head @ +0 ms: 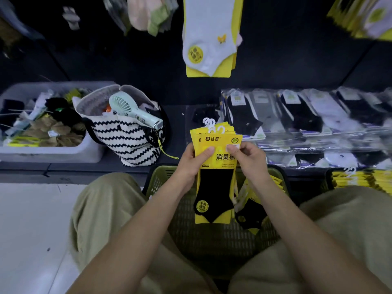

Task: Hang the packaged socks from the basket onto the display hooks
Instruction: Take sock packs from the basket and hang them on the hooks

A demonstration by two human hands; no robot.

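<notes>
Left hand (191, 162): grasps the left edge of a stack of yellow card packs of black ankle socks (214, 187), thumb on the front.
Right hand (248, 160): pinches the front pack's upper right part.
Stack: held upright over the green plastic mesh basket (161, 179), with white plastic hangers (212, 125) at its top.
Basket: more yellow sock packs (252, 211) lie at its right edge.
Display: a yellow pack of white socks (209, 39) hangs above on the dark wall.

A mint handheld fan (127, 105) is lying across the mouth of a zigzag-striped tote bag (127, 143), just beside a white bin (63, 154).
</notes>
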